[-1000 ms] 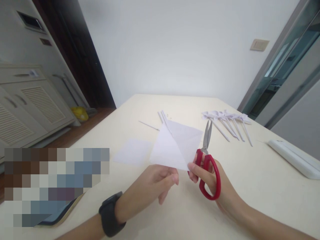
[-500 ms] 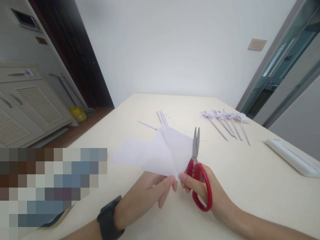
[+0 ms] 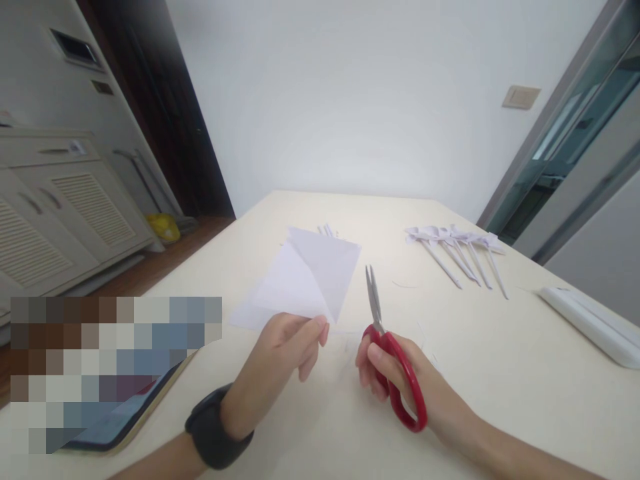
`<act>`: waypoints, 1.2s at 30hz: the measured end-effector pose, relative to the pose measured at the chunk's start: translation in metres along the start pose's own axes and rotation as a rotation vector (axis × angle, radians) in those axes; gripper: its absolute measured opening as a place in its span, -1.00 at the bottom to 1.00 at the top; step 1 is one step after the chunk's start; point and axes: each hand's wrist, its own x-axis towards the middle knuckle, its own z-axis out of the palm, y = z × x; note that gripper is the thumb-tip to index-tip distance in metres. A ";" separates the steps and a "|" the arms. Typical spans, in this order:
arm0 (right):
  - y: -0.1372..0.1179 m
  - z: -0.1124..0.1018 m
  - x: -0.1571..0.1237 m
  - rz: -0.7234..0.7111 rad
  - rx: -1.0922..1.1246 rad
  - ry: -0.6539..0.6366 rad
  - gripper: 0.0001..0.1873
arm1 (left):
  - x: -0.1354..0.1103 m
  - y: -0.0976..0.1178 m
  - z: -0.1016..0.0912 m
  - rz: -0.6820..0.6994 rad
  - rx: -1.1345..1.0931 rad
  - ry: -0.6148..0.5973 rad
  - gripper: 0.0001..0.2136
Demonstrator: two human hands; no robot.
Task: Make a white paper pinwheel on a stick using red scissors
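My left hand [image 3: 295, 343], with a black watch on its wrist, pinches the near corner of a white sheet of paper [image 3: 327, 267]. A diagonal crease runs across this sheet, which is held up at a tilt above the table. Part of another white sheet [image 3: 247, 312] shows beneath it at the left. In my right hand [image 3: 395, 363] is a pair of scissors [image 3: 376, 303] with red handles, its blades pointing away from me and slightly parted. The scissors are apart from the paper, to its right.
Paper pinwheels on sticks [image 3: 453, 240] lie at the back right of the cream table [image 3: 480, 387]. Rolled paper sticks [image 3: 327, 230] sit behind the sheet. A long white box-like object [image 3: 590, 327] is at the right edge, a partly blurred tablet [image 3: 120, 427] at the left. Thin paper strips lie near my right hand.
My right hand has let go of the paper's corner and moved away with the scissors. My left hand has raised the sheet and turned it, shifting it slightly left.
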 end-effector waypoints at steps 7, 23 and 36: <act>0.003 0.002 -0.003 0.004 -0.078 -0.074 -0.65 | -0.002 0.002 0.000 0.040 -0.016 0.075 -0.62; 0.014 0.000 -0.003 -0.076 0.027 -0.164 -0.52 | -0.003 0.002 -0.001 0.035 -0.161 0.131 -0.64; 0.004 -0.003 -0.011 -0.127 -0.140 -0.210 -0.50 | -0.006 0.002 -0.002 0.072 -0.135 0.132 -0.61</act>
